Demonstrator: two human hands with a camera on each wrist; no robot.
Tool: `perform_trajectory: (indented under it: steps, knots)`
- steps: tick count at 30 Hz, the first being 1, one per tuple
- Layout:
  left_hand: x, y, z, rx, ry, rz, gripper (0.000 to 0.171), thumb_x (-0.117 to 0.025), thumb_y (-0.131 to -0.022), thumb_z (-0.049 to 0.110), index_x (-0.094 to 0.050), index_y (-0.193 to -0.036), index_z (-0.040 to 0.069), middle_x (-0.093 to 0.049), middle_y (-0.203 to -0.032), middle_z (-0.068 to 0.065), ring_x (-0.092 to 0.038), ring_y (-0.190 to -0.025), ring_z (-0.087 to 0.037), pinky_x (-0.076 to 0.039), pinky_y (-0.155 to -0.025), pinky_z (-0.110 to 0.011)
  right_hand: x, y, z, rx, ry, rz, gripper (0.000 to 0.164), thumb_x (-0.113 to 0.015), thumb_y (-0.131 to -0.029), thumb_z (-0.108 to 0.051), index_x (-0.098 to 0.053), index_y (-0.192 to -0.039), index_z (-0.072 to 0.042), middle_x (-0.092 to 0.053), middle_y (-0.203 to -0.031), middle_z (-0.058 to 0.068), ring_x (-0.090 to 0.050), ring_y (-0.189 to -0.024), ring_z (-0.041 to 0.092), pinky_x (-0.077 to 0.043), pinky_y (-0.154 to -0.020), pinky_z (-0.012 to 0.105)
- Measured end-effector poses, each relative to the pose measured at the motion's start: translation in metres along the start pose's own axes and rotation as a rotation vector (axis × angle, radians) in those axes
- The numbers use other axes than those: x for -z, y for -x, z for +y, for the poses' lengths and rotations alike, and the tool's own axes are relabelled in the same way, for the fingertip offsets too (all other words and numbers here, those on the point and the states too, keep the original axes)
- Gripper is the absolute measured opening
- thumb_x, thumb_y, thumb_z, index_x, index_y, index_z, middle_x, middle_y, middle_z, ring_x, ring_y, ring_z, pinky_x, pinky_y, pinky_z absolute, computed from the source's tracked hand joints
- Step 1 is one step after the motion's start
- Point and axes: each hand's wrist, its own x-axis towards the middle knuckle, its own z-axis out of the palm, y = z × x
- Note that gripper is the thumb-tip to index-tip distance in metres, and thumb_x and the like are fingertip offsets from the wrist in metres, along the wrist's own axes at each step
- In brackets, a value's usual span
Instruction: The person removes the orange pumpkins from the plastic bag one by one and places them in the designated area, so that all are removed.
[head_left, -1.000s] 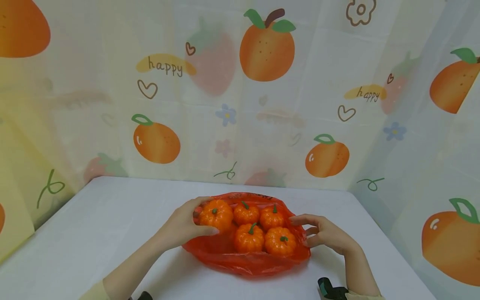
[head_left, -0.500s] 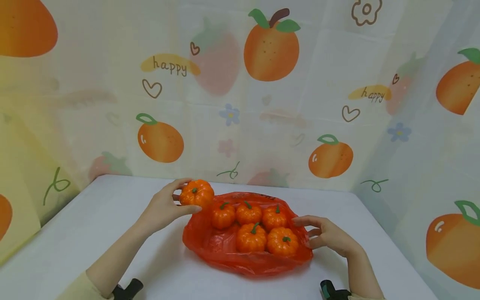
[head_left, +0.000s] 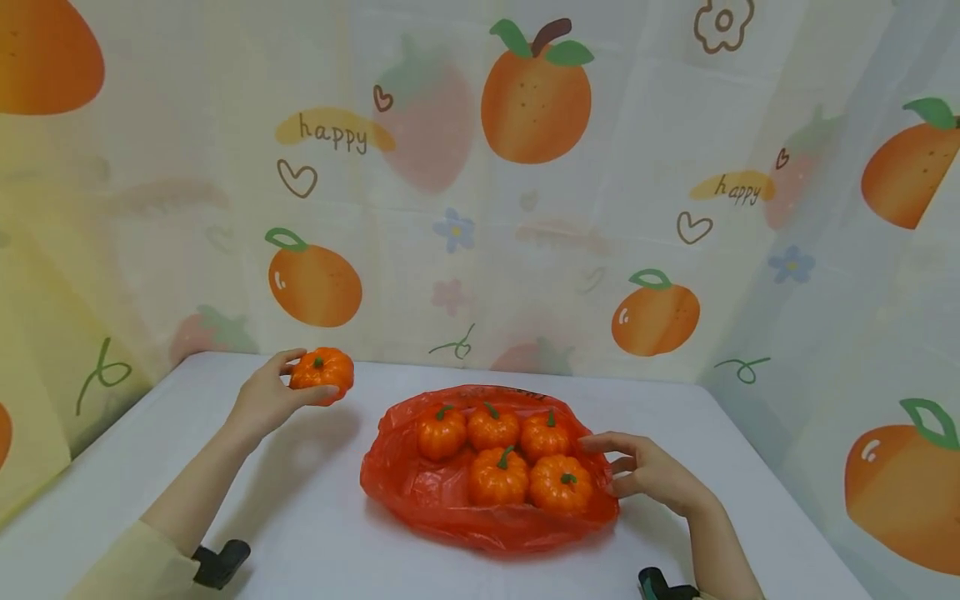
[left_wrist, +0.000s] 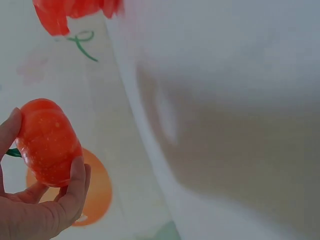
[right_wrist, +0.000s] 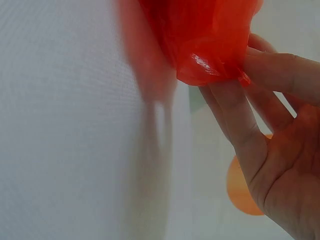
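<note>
My left hand (head_left: 262, 400) holds a small orange pumpkin (head_left: 324, 375) with a green stem, gripped between thumb and fingers. It is raised above the far left part of the table, with a shadow beneath. In the left wrist view the pumpkin (left_wrist: 49, 142) shows its smooth ribbed underside. A red plastic bag (head_left: 420, 521) lies spread wide at the table's middle, its mouth facing up. Several more small pumpkins (head_left: 498, 477) sit inside, mostly toward the right and back. My right hand (head_left: 663, 471) pinches the bag's right edge; the right wrist view shows thumb and fingers at the red film (right_wrist: 212, 55).
A white-covered table (head_left: 420, 575) spans the front. Behind it and along the sides hangs a curtain (head_left: 495, 275) printed with oranges and strawberries. Black wrist devices (head_left: 221, 564) show on both forearms.
The left hand has lifted the pumpkin out of the bag's left side and carried it left and back, away from the bag. The right hand stays at the bag's edge.
</note>
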Motion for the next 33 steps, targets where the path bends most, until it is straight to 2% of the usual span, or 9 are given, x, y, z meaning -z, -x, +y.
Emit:
perform_trajectory:
  steps: [6,13,23,33]
  knots:
    - [0.005,-0.009,-0.02,0.039,-0.017,0.035,0.097,-0.068,-0.087,0.053,-0.022,-0.154,0.0,-0.036,-0.149,-0.035,-0.041,-0.129,-0.05,-0.047,-0.097,-0.061,0.0,0.001,0.0,-0.004,0.022,0.007,0.063,-0.066,-0.075,-0.006,-0.058,-0.137,-0.011,-0.055,-0.142,0.02,-0.058,-0.109,0.026,-0.052,-0.091,0.035]
    - [0.003,-0.017,-0.03,0.072,-0.013,0.037,0.098,-0.069,-0.087,0.05,-0.021,-0.152,-0.004,-0.037,-0.148,-0.036,-0.04,-0.129,-0.049,-0.045,-0.102,-0.061,-0.001,0.0,0.001,-0.013,0.04,0.017,0.062,-0.066,-0.074,-0.005,-0.059,-0.135,-0.013,-0.056,-0.142,0.019,-0.057,-0.11,0.027,-0.052,-0.092,0.035]
    - [-0.017,-0.032,-0.033,0.059,-0.099,0.007,0.091,-0.073,-0.085,0.039,-0.028,-0.146,-0.011,-0.042,-0.14,-0.038,-0.044,-0.122,-0.05,-0.043,-0.104,-0.062,-0.003,0.002,0.001,0.007,-0.004,0.012,0.063,-0.064,-0.076,-0.003,-0.056,-0.138,-0.01,-0.052,-0.145,0.022,-0.06,-0.105,0.025,-0.055,-0.089,0.037]
    - [-0.026,-0.03,-0.029,0.042,-0.136,-0.013,0.088,-0.073,-0.084,0.036,-0.03,-0.143,-0.014,-0.045,-0.136,-0.04,-0.048,-0.119,-0.05,-0.044,-0.103,-0.061,-0.004,0.003,0.002,-0.003,0.005,0.014,0.062,-0.064,-0.077,-0.004,-0.056,-0.138,-0.011,-0.051,-0.146,0.023,-0.06,-0.107,0.026,-0.056,-0.091,0.042]
